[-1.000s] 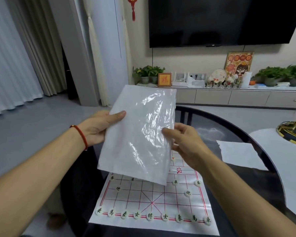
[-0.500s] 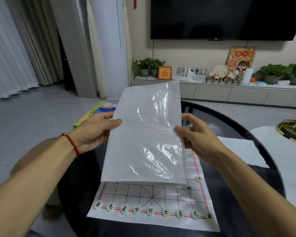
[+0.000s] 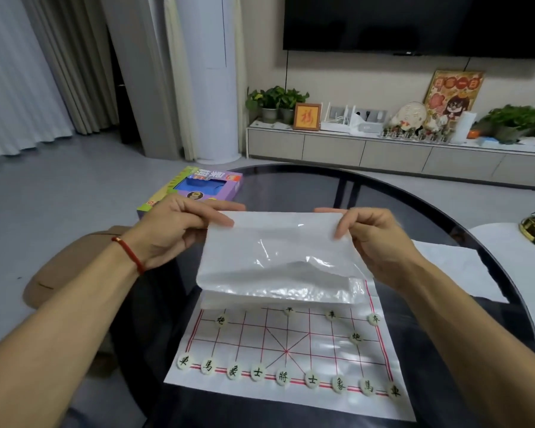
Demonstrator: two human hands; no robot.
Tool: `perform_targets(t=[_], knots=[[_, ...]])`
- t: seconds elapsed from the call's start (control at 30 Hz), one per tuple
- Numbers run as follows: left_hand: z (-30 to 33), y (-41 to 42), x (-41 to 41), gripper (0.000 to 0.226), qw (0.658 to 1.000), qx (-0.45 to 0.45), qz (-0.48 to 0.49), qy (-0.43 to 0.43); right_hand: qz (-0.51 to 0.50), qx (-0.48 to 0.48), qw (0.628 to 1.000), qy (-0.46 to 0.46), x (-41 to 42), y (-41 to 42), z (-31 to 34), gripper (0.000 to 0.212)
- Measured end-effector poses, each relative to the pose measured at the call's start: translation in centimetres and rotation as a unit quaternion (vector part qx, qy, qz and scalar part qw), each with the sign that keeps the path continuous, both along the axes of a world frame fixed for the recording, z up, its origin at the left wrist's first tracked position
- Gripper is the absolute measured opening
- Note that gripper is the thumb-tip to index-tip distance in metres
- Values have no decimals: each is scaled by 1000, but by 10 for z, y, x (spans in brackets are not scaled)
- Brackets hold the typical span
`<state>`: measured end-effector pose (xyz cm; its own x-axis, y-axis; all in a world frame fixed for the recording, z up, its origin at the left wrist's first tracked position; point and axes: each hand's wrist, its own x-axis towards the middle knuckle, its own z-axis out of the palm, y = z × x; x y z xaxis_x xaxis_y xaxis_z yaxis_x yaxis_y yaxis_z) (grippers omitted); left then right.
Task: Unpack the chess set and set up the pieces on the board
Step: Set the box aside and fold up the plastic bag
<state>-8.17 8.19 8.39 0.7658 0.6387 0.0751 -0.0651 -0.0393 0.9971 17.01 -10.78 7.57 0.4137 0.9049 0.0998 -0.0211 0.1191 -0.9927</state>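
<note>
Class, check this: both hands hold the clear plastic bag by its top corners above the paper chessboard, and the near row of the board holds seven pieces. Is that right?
Not quite. The head view shows nine pieces in the near row, not seven. The rest stands: the left hand and right hand hold the plastic bag by its top corners above the paper chessboard.

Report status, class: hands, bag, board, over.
Left hand and right hand pinch the plastic bag's top corners. Bag folded, hanging over the board's far half. Near rows set.

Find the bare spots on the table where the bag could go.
Free: dark glass beyond the bag, toward the far rim of the table; also between board and white sheet. Crowded: the board's near rows of pieces.
</note>
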Motion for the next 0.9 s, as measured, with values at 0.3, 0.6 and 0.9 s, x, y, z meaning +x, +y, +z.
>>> perform_targets(t=[0.3, 0.6, 0.9], knots=[[36, -10, 2, 28, 933, 176, -152, 274, 71, 44, 994, -74, -17, 3, 16, 53], [-1, -30, 6, 32, 985, -99, -95, 104, 20, -119, 967, 226, -26, -1, 1, 72], [-7, -42, 0, 38, 990, -131, 24, 44, 80, 42, 916, 391, -53, 6, 3, 96]])
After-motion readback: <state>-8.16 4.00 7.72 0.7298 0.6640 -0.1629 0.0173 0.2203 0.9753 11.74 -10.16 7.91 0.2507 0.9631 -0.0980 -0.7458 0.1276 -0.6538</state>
